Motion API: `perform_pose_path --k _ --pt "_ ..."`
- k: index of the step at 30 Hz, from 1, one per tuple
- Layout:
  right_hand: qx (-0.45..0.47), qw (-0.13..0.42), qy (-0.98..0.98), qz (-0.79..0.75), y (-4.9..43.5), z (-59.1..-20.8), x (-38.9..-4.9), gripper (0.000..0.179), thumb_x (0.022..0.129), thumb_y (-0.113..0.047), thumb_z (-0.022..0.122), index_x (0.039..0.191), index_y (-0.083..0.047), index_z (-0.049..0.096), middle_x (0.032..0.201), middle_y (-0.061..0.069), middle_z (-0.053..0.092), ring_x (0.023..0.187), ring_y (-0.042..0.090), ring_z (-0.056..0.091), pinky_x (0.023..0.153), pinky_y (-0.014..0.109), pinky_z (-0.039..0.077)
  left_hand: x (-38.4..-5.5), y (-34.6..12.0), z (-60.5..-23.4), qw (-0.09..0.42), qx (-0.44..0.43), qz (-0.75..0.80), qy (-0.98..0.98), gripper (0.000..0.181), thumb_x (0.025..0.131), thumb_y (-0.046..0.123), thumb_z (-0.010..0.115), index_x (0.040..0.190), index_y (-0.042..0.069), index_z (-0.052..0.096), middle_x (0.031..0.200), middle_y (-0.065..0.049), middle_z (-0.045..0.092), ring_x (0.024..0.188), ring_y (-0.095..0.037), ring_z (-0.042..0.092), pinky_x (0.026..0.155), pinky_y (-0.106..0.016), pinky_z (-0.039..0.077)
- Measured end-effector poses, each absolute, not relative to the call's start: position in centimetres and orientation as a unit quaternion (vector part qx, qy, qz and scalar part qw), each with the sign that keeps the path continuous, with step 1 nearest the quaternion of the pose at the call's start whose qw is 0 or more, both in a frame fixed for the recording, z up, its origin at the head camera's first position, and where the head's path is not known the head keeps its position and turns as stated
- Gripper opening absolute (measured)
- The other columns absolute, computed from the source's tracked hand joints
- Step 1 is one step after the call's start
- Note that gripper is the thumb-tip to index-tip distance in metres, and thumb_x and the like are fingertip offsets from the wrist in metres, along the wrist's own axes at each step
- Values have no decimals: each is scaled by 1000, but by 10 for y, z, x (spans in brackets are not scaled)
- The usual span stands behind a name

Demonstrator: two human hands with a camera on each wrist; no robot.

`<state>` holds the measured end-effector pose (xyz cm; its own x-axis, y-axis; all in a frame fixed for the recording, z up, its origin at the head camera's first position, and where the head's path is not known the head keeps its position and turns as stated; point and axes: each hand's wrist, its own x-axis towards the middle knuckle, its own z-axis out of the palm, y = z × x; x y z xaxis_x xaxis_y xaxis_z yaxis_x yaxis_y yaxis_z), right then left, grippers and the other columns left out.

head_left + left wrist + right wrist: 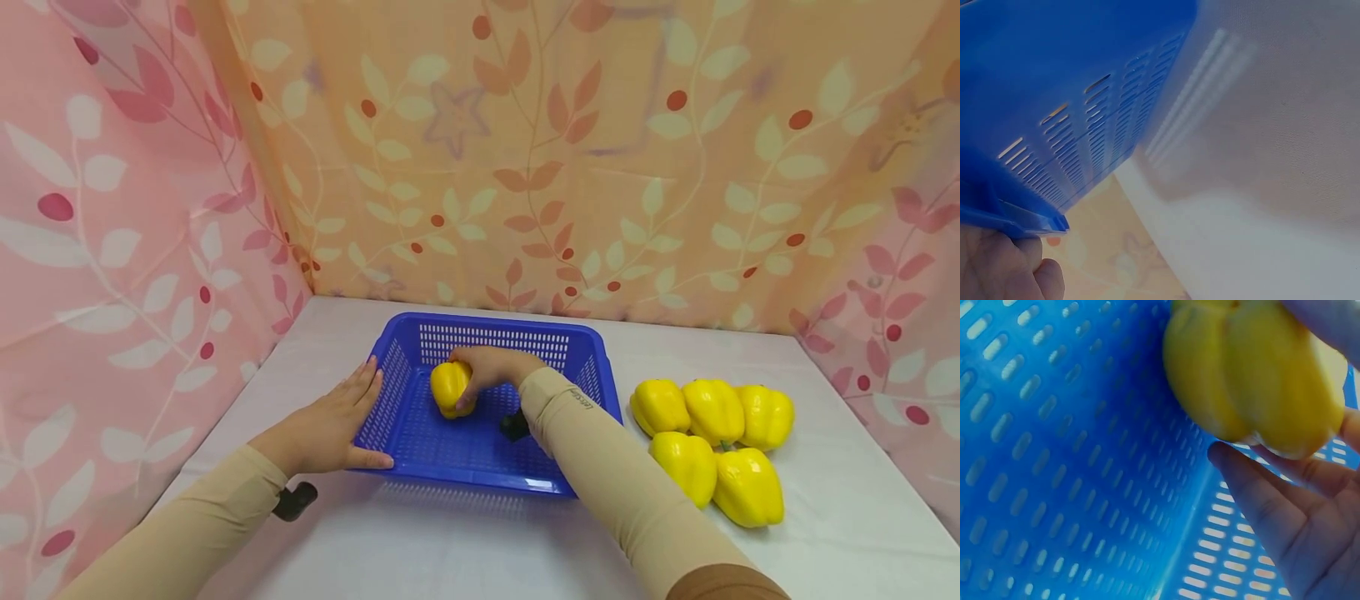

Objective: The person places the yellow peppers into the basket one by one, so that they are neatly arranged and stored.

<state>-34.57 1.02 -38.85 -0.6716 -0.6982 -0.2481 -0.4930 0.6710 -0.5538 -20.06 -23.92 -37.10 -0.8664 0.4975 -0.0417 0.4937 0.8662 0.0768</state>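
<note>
A yellow bell pepper (447,387) is inside the blue plastic basket (480,479), toward its left side. My right hand (491,367) reaches in and grips it, thumb on the near side and fingers over the far side. From the right wrist view, the lobed end of the pepper (1254,381) shows between thumb and fingers, close to the slotted basket wall (1054,456). On the basket's left rim rests my left hand (326,427), its fingers extended along the edge and its thumb at the front corner.
Several yellow bell peppers (716,408) lie grouped on the white tabletop (847,500), right of the basket. Behind the table hangs an orange leaf-patterned curtain (540,167), with a pink one (127,250) along the left.
</note>
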Motion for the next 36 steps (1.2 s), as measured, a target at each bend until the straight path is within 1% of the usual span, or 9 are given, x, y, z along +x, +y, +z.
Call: perform_pose_path --k 2,9,16,24,30,36 --pt "-338 230 885 -223 11 -388 -345 64 65 -31 83 119 -15 51 99 -2 56 91 15 53 83 27 44 -200 -239 -371 31 256 31 966 119 67 81 45 143 -6 13 151 -22 1 138 -37 6 109 -48 17" --pt "-340 216 891 -209 14 -385 -344 66 66 -34 82 120 -11 53 98 -1 57 89 15 53 83 27 44 -200 -238 -372 33 253 36 966 119 68 80 47 143 -5 13 151 -21 1 138 -37 5 109 -48 17" --pt "-323 211 897 -214 16 -375 -341 63 67 -30 82 119 -9 54 103 3 58 92 17 53 87 29 44 -202 -237 -373 30 253 34 966 118 68 78 49 144 -4 12 151 -21 0 138 -36 5 109 -48 16" --pt "-326 199 903 -200 20 -370 -342 55 68 -32 81 113 -12 57 106 5 60 96 17 54 89 31 44 -202 -236 -372 32 255 40 965 118 68 79 48 143 -5 14 151 -21 1 138 -37 6 109 -49 17" --pt "-342 193 898 -200 26 -362 -345 56 71 -32 78 118 -11 56 110 5 60 102 19 54 90 33 44 -202 -237 -374 31 254 36 966 117 69 78 48 144 -5 13 151 -21 1 138 -36 6 109 -49 17" --pt "-339 197 896 -210 38 -351 -344 57 73 -32 77 122 -16 54 115 7 60 108 22 54 92 32 44 -201 -238 -373 31 255 35 966 117 69 78 48 143 -5 13 151 -22 0 138 -36 5 109 -49 16"
